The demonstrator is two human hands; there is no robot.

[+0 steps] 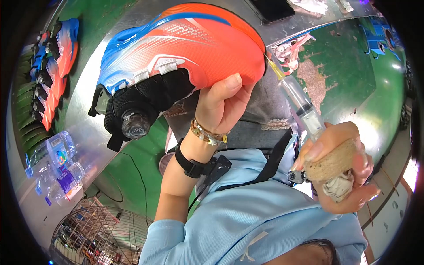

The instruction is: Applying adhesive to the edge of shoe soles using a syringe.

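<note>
A bright orange-red and blue sports shoe (216,55) with a black collar hangs tilted in front of me, its toe to the right. My left hand (227,104) grips it from below, thumb against the side of the toe. In my right hand (342,159) is a clear syringe (300,99) with a dark plunger seal and a yellowish needle base. The needle tip meets or nearly meets the sole edge at the toe; contact is hard to tell. The same hand also clasps a tan, rough-looking block (330,162) and a whitish wad (339,186).
More orange and blue shoes (55,66) stand in a row at the far left. Plastic bottles (62,165) lie below them, above a wire cage fan (101,232). A dark phone (273,9) rests on the metal table (304,22); a blue plastic rack (380,37) is at the right.
</note>
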